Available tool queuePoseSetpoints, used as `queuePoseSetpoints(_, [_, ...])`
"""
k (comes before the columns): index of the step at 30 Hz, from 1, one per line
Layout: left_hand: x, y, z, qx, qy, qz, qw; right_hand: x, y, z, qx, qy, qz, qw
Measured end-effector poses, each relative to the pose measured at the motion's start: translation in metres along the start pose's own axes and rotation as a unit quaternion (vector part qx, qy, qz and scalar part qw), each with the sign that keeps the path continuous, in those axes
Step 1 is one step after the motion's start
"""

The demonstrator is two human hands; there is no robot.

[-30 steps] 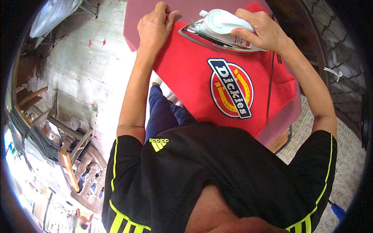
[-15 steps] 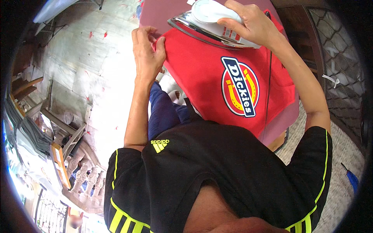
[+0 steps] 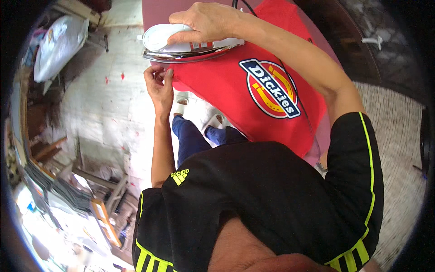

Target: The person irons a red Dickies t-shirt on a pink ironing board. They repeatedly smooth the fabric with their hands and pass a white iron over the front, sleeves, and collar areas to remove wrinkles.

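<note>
My right hand [image 3: 206, 21] is wrapped round the handle of a white electric iron [image 3: 156, 40] with a shiny chrome base. The iron lies at the upper left end of a red cloth garment [image 3: 213, 79], its tip toward the left. The garment, with a round yellow, red and navy badge [image 3: 271, 88] on it, is spread over a mauve ironing board [image 3: 156, 12]. Just below the iron, my left hand [image 3: 161, 90] has its fingers curled, with thumb and fingers pinching the garment's left edge. How much cloth it grips is partly hidden.
The iron's dark cord [image 3: 294, 86] crosses the garment and passes under my right forearm. A white-covered stand [image 3: 61, 45] is at the far left, wooden frames [image 3: 106, 217] at the lower left. A dark lattice panel [image 3: 385, 50] stands at the right.
The iron has moved left along the garment and turned, with my right arm now reaching across the cloth. My left hand stays at the garment's left edge. The view has shifted.
</note>
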State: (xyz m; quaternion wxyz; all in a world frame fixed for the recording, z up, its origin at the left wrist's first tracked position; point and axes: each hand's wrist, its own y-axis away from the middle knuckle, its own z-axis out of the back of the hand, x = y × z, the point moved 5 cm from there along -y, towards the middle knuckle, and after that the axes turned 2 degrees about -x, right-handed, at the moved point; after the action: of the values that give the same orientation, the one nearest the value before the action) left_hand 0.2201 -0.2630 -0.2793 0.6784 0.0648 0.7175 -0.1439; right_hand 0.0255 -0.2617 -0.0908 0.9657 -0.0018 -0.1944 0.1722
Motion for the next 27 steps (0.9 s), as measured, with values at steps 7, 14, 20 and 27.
queuePoseSetpoints(7, [-0.068, -0.022, -0.015, 0.096, -0.255, -0.247, 0.930, -0.009, 0.117, 0.056, -0.093, -0.040, -0.205, 0.974])
queuePoseSetpoints(14, [-0.066, -0.072, -0.068, 0.240, -0.262, -0.313, 0.881, 0.103, 0.265, 0.069, -0.203, -0.013, -0.512, 0.835])
queuePoseSetpoints(20, [-0.063, -0.099, -0.109, 0.311, -0.295, -0.343, 0.836, 0.172, 0.278, -0.012, -0.267, -0.109, -0.642, 0.711])
queuePoseSetpoints(27, [-0.062, -0.109, -0.110, 0.330, -0.262, -0.311, 0.852, 0.154, 0.173, -0.077, -0.206, -0.140, -0.642, 0.725])
